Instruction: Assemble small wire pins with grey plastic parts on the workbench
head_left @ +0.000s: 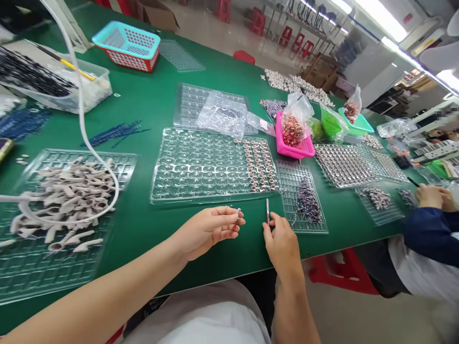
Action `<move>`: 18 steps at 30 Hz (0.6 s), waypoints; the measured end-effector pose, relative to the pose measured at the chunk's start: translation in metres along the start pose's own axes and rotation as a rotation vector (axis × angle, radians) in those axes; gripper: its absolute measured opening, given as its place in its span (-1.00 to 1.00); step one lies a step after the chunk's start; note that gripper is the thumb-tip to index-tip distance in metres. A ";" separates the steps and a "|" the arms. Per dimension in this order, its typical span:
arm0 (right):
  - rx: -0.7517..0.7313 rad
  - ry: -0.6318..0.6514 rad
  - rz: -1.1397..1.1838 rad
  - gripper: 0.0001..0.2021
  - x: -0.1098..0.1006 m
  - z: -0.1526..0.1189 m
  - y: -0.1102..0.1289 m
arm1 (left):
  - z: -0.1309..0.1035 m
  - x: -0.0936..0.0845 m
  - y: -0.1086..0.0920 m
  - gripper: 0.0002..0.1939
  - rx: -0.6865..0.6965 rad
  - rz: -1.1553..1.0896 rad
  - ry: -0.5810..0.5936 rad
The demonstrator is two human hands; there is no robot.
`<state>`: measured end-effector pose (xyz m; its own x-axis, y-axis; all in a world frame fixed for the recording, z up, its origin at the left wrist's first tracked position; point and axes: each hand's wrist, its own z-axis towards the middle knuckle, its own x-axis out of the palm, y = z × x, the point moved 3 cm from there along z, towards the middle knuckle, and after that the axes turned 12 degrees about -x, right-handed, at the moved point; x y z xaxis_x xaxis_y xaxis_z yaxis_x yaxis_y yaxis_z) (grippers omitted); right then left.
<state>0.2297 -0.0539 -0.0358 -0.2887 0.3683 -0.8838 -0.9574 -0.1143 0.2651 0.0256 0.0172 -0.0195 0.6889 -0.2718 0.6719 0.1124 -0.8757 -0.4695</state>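
My left hand [211,228] is closed in a pinch over the table's near edge. Between its thumb and fingers sits a small pale part [238,213], too small to make out fully. My right hand [282,239] grips a pair of metal tweezers [267,210], tips pointing away from me. Just beyond both hands lies a transparent moulded tray [201,165], its right-hand columns filled with small pinkish ring-ended parts [260,165]. Right of it, another transparent tray [292,179] carries a heap of thin dark components with leads [308,203].
At left, a tray [125,160] bears a pile of beige curved casings [71,191], crossed by a white hose [81,105]. Beyond are a turquoise-and-red basket [127,45] and a pink basket [294,149] with a bag of coppery parts. A co-worker's hands [432,196] are at right.
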 end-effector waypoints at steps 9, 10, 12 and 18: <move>0.113 0.043 0.333 -0.75 -0.017 -0.006 -0.012 | 0.000 -0.002 -0.004 -0.81 0.056 -0.155 0.055; 0.151 0.035 0.415 -0.75 -0.019 -0.006 -0.010 | 0.000 -0.003 -0.004 -0.81 0.059 -0.160 0.056; 0.213 0.001 0.580 -0.77 -0.021 -0.006 -0.007 | 0.000 -0.003 -0.004 -0.82 0.061 -0.165 0.054; 0.104 -0.451 0.962 -0.87 -0.015 -0.005 0.013 | 0.004 -0.005 -0.004 -0.81 0.087 -0.120 0.016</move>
<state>0.2215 -0.0659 -0.0207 -0.8773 0.4752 -0.0670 -0.3161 -0.4671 0.8258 0.0241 0.0235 -0.0232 0.6557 -0.1743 0.7346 0.2549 -0.8648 -0.4327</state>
